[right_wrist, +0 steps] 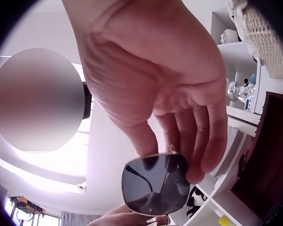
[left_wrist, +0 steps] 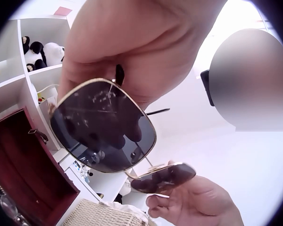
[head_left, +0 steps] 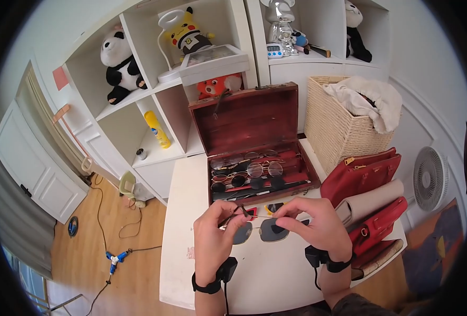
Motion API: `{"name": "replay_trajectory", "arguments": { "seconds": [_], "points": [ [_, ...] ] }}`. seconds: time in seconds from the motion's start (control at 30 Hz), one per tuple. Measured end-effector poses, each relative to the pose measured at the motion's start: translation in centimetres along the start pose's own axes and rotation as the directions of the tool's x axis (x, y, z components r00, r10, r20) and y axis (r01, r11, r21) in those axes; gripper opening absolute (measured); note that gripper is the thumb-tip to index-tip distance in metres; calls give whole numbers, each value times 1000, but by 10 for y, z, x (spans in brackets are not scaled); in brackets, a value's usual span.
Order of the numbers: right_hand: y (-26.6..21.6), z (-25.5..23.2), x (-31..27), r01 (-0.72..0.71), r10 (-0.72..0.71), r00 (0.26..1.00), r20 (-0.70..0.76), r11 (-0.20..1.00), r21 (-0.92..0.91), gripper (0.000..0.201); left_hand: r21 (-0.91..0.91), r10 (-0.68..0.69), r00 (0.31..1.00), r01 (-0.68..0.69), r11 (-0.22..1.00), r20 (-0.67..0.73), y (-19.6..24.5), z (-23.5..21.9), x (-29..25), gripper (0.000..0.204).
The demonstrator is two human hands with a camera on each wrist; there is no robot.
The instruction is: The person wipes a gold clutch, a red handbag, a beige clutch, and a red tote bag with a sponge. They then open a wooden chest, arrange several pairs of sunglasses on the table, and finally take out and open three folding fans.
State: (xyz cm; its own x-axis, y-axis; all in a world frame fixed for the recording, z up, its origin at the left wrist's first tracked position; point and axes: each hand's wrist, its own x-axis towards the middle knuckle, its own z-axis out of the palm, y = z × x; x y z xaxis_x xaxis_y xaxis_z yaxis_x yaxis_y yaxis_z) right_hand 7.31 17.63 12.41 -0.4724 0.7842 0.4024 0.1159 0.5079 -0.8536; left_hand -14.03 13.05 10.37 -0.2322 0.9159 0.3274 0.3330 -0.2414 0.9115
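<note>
Gold-rimmed sunglasses with dark, squarish lenses are held up between both hands, over the white table's front part. The left hand pinches one temple side with thumb and fingers; in the left wrist view a large lens hangs just below that hand. At the other side, the right hand pinches the frame's edge, and the right wrist view has a lens at the fingertips of the right hand. Behind them lie red-framed glasses and yellow-framed ones, partly hidden.
An open dark-red case holding several glasses stands behind the hands. Red and beige bags are at the right, with a woven basket behind. White shelves hold plush toys. A fan stands far right.
</note>
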Motion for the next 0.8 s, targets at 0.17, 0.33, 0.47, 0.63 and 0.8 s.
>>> {"name": "replay_trajectory", "arguments": {
  "seconds": [0.17,0.33,0.47,0.63,0.8],
  "points": [
    [11,1,4,78,-75,997,27,980,-185,10,-5,114,990,-115,993,-77,-3,0,-3,16],
    [11,6,5,163,-193,975,-110,957,-240,11,-39,322,944,-326,945,-69,7,-6,-6,24],
    [13,6,7,254,-352,917,-186,877,-408,14,-200,292,956,-280,939,31,3,-16,-9,53],
    [11,6,7,136,-255,923,-290,918,-374,6,-311,375,927,-354,882,7,5,-21,-10,45],
    [13,7,4,138,-218,877,-428,968,-209,4,-385,315,943,-331,862,-106,7,-28,-13,21]
  ]
}}
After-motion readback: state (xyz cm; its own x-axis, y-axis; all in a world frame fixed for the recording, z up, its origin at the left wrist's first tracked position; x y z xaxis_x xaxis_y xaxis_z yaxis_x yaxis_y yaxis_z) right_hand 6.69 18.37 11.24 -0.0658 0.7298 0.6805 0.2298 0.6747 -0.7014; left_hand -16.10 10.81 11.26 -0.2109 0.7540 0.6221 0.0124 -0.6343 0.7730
